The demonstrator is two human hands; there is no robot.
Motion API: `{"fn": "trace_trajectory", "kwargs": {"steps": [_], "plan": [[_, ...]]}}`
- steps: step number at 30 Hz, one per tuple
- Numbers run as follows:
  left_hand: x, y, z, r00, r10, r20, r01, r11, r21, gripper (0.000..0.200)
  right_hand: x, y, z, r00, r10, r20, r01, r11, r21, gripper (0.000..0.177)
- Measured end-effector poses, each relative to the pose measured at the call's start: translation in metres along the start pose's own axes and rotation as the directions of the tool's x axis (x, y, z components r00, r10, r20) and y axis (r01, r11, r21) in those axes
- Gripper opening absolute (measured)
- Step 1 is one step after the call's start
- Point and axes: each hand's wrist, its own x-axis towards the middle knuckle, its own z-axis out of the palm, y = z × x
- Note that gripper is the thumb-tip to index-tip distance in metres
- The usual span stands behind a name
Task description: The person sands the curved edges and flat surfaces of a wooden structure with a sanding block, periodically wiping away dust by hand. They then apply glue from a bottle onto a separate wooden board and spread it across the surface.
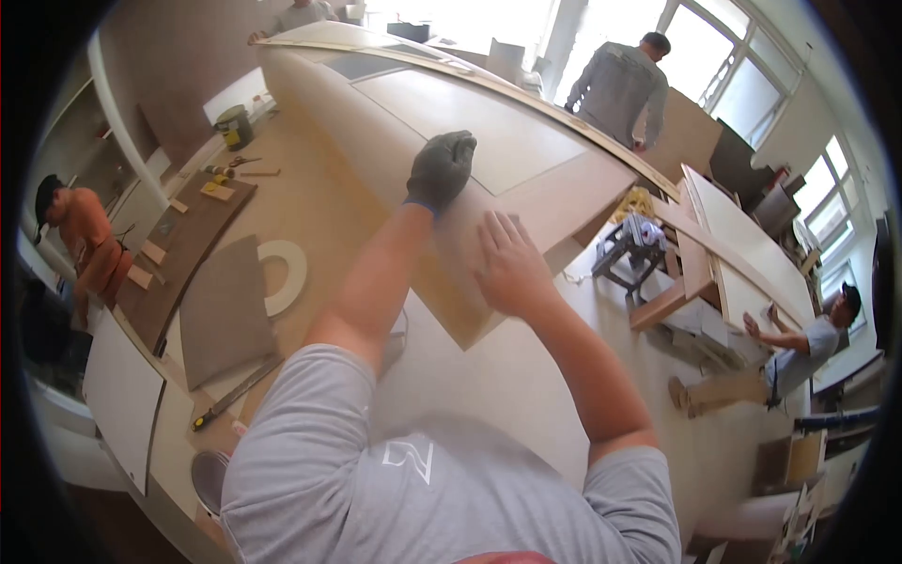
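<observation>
A large pale panel (418,85) with a darker rectangle outlined on it stretches away in front of me. My left hand (442,167), in a dark grey glove, is closed in a fist over the panel's near part. Whatever those fingers hold, if anything, is hidden. Bare and flat, my right hand (512,263) lies with fingers extended on the panel's near edge, close to its corner. Below that edge hangs a yellowish side strip (460,324).
At left are a handsaw (237,393), a brown board (221,310), a cream ring (291,277) and a bucket (233,127). A dark stool (631,252) stands right. Co-workers are at left (86,230), back (620,89), far end (303,13) and right (808,348).
</observation>
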Motion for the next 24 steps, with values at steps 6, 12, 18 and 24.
{"fn": "trace_trajectory", "kwargs": {"steps": [6, 12, 18, 24], "plan": [[-0.007, 0.012, -0.007, 0.984, 0.115, 0.136, -0.140, 0.971, 0.192, 0.027, 0.013, -0.025, 0.016, 0.993, 0.106, -0.053, -0.108, 0.993, -0.040, 0.071], [-0.009, 0.004, 0.000, 0.982, 0.137, 0.130, -0.159, 0.971, 0.181, 0.027, 0.020, -0.007, 0.009, 0.964, 0.264, 0.015, -0.263, 0.962, -0.075, 0.070], [-0.003, 0.008, -0.001, 0.983, 0.127, 0.134, -0.147, 0.978, 0.151, 0.027, 0.031, -0.016, 0.009, 0.916, 0.401, -0.001, -0.400, 0.912, -0.092, 0.073], [-0.005, 0.004, 0.001, 0.974, 0.178, 0.138, -0.197, 0.970, 0.144, 0.030, 0.028, -0.023, -0.002, 0.863, 0.504, 0.031, -0.502, 0.863, -0.048, 0.076]]}}
